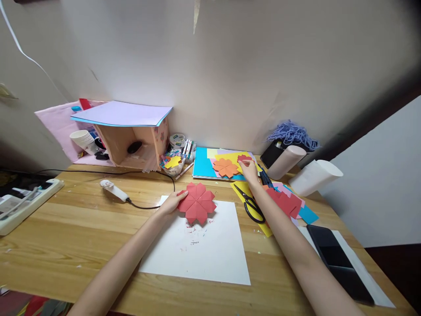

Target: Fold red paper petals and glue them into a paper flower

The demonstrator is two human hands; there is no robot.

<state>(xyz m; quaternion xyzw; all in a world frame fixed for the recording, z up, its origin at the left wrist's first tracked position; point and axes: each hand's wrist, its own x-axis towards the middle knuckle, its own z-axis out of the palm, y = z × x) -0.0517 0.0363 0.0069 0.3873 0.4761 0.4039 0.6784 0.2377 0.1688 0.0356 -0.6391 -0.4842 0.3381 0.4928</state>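
My left hand (174,202) is closed on the edge of a large red paper flower (196,203) with pointed petals and creases running from its middle. The flower is held above a white sheet of paper (210,259) that bears small coloured marks. Further back, my right hand (249,169) pinches a smaller red paper flower (244,158), partly hidden by the fingers. Just left of it an orange paper flower (226,167) lies on a stack of coloured paper (203,163). Black-handled scissors (252,207) rest on yellow paper beneath my right forearm.
A hot glue gun (113,190) with a black cord lies left. Behind it stands an open box (131,145) beside markers (188,149) and a tub of scraps (173,164). Red paper pieces (286,202), paper rolls (317,176), blue yarn (292,134) and a phone (338,259) occupy the right.
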